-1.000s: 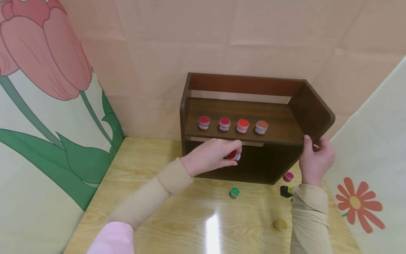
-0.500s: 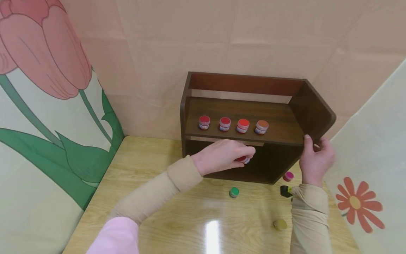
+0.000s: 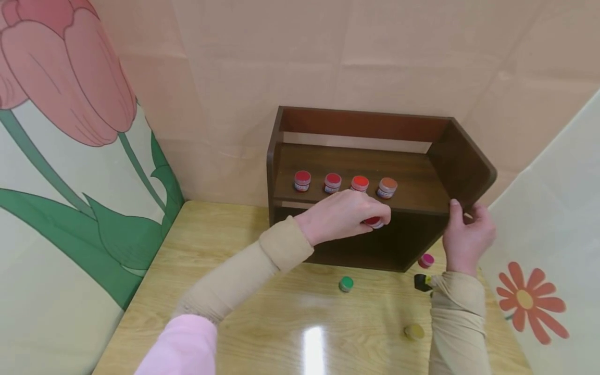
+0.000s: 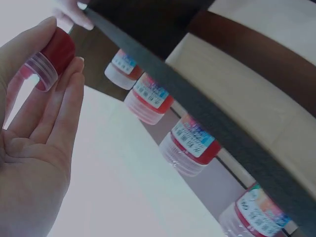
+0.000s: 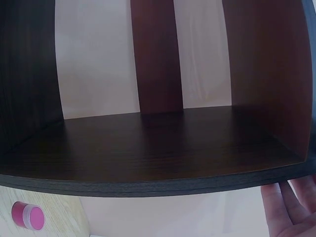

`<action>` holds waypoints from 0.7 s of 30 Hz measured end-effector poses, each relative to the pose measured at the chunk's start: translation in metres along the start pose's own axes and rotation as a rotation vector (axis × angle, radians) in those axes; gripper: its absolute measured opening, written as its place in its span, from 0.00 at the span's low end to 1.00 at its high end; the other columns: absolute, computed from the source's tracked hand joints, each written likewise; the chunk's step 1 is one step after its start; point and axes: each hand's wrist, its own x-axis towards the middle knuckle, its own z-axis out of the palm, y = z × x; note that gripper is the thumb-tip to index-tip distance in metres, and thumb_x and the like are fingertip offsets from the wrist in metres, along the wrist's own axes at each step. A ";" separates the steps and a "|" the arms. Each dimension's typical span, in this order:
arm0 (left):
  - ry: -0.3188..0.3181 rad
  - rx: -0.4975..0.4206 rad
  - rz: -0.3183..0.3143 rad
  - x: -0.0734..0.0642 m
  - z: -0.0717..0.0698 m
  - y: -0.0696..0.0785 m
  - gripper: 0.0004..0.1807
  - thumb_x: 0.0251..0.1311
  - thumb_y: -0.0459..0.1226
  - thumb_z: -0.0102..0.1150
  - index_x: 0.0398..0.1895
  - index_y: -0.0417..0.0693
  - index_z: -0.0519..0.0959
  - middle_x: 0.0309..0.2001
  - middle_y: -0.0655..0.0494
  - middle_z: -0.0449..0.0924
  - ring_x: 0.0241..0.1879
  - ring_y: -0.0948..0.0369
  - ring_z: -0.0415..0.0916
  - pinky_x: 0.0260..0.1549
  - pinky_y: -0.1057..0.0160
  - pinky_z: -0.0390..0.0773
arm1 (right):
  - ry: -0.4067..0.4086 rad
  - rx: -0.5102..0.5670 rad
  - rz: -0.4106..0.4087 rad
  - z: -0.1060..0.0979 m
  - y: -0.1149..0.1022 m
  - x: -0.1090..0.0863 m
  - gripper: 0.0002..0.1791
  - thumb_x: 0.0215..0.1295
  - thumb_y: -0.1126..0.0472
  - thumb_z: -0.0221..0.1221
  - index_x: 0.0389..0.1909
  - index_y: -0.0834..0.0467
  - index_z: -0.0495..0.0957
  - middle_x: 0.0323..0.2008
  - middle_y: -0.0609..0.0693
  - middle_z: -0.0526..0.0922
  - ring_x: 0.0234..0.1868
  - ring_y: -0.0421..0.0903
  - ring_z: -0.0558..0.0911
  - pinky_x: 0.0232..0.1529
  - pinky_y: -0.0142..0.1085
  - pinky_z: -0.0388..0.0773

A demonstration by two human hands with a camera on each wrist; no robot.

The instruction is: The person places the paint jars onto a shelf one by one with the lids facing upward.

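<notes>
My left hand [image 3: 342, 214] pinches a small dark red paint jar [image 3: 373, 223] between thumb and fingers, just in front of the upper board of a dark brown shelf [image 3: 361, 159]. In the left wrist view, this jar [image 4: 58, 52] is tilted, with its clear lid pointing down-left. On the upper board stands a row of paint jars: two deep red [image 3: 302, 180], a bright red one [image 3: 359, 183] partly covered by my hand, and an orange-brown one [image 3: 387, 188]. My right hand [image 3: 469, 237] grips the front edge of the shelf's right side panel.
A green jar [image 3: 346, 284] stands on the wooden table [image 3: 234, 333] before the shelf. Right of it lie a mustard-yellow jar [image 3: 414, 332] and a magenta jar [image 3: 426, 260], near a black object [image 3: 422, 282] by the right sleeve. Fabric walls hang behind and at the sides.
My left hand has moved right and slightly up with the dark red paint jar, from before the shelf's lower opening to the upper board's edge. My right hand stays in place.
</notes>
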 end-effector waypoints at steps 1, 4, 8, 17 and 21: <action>0.011 0.000 0.007 0.002 -0.001 0.000 0.07 0.64 0.33 0.68 0.42 0.51 0.83 0.34 0.64 0.77 0.35 0.67 0.73 0.40 0.76 0.70 | 0.001 0.003 0.000 0.000 0.000 0.000 0.20 0.69 0.48 0.65 0.46 0.62 0.85 0.38 0.39 0.82 0.34 0.26 0.79 0.41 0.22 0.76; 0.036 0.005 0.028 0.010 -0.002 -0.001 0.05 0.65 0.34 0.67 0.41 0.51 0.82 0.32 0.64 0.76 0.34 0.68 0.71 0.38 0.75 0.69 | 0.003 0.007 -0.008 0.000 0.000 0.001 0.19 0.69 0.49 0.65 0.46 0.63 0.85 0.38 0.40 0.82 0.34 0.26 0.79 0.40 0.22 0.76; 0.055 -0.025 0.035 0.021 -0.005 -0.003 0.04 0.66 0.33 0.66 0.41 0.50 0.83 0.36 0.63 0.79 0.36 0.69 0.72 0.39 0.76 0.70 | -0.001 0.003 -0.006 -0.001 0.000 0.001 0.20 0.69 0.48 0.65 0.47 0.62 0.85 0.38 0.41 0.83 0.35 0.27 0.79 0.41 0.22 0.76; 0.068 -0.086 -0.028 0.042 -0.011 -0.008 0.11 0.64 0.33 0.68 0.49 0.53 0.87 0.50 0.56 0.75 0.44 0.65 0.77 0.48 0.79 0.71 | -0.007 -0.008 0.014 -0.002 -0.002 -0.001 0.21 0.69 0.48 0.64 0.48 0.62 0.85 0.40 0.43 0.83 0.37 0.28 0.81 0.44 0.23 0.78; 0.057 -0.098 -0.068 0.049 -0.011 -0.010 0.18 0.65 0.33 0.67 0.58 0.52 0.85 0.50 0.57 0.76 0.45 0.66 0.77 0.48 0.79 0.71 | -0.007 -0.010 0.007 0.000 -0.002 -0.001 0.21 0.69 0.48 0.64 0.49 0.62 0.85 0.41 0.43 0.84 0.37 0.29 0.81 0.44 0.24 0.79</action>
